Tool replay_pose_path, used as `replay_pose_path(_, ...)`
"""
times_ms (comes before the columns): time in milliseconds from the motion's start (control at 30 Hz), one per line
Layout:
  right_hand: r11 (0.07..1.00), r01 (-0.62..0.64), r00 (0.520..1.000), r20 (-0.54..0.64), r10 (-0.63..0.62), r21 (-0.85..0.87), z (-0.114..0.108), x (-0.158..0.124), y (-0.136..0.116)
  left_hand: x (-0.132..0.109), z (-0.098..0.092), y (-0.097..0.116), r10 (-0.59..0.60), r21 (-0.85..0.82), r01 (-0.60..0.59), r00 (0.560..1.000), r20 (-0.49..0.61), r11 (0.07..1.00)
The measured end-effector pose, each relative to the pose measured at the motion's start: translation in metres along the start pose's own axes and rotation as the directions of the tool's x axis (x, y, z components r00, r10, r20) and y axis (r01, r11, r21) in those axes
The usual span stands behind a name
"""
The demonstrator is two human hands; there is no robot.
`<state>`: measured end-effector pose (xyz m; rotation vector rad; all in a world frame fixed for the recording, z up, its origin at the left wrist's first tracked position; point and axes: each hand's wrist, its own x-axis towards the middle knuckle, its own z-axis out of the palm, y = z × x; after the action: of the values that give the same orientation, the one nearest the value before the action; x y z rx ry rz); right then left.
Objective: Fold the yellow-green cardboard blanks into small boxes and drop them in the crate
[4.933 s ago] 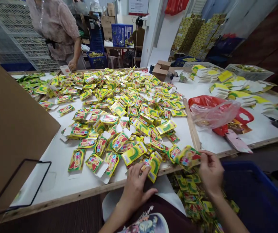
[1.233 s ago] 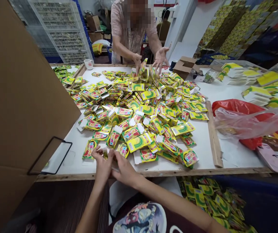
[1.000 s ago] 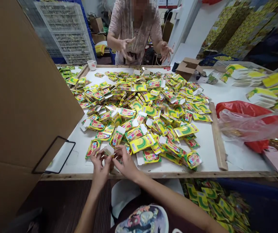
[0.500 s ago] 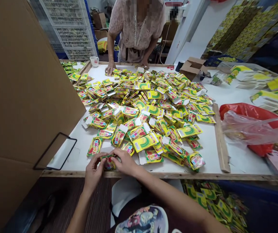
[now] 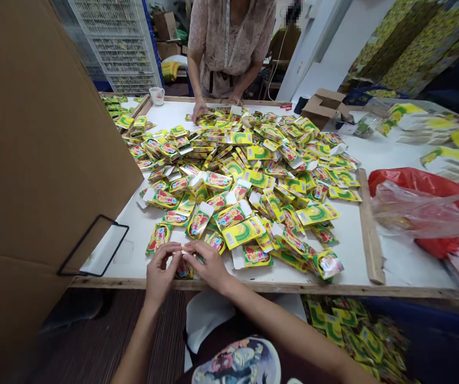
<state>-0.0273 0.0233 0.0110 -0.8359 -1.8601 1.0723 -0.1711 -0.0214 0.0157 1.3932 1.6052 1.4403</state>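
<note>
A big heap of small yellow-green cartons (image 5: 245,170) with open white flaps covers the white table (image 5: 345,234). At its near edge, my left hand (image 5: 160,272) and my right hand (image 5: 209,265) pinch one small carton (image 5: 183,265) between their fingertips, fingers meeting at its top flap. Both hands are closed on it. More flat cartons lie just beyond my fingers.
A tall brown cardboard sheet (image 5: 33,160) stands at the left. Another person (image 5: 229,37) leans on the far table edge. A red and clear plastic bag (image 5: 417,208) lies right of a wooden strip (image 5: 368,229). A blue crate of cartons (image 5: 357,330) sits below right.
Five seconds ago my hands were apart at the right of the heap; now they meet over one carton at the left. The far person lowered both hands to the table.
</note>
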Motion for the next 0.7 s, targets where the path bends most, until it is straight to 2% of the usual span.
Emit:
replay_pose_path(167,0.991,-0.119,0.992,-0.043,0.117,-0.053,0.000,0.007,-0.006,0.003,0.003,0.000,-0.103,-0.059,0.101,0.995,-0.019,0.993)
replay_pose_path(300,0.984,-0.164,0.986,-0.053,0.161,-0.071,0.001,0.012,-0.006,0.006,0.003,-0.006,-0.173,-0.068,0.171,0.985,-0.017,0.983)
replay_pose_path(533,0.997,-0.080,0.996,-0.034,0.080,-0.018,0.004,0.002,-0.001,0.001,-0.002,-0.015,-0.191,-0.085,0.191,0.982,0.000,0.978)
replay_pose_path(700,0.996,-0.085,0.995,-0.046,0.086,0.006,0.001,0.000,-0.001,0.000,-0.004,-0.013,-0.169,-0.051,0.169,0.986,0.000,0.984)
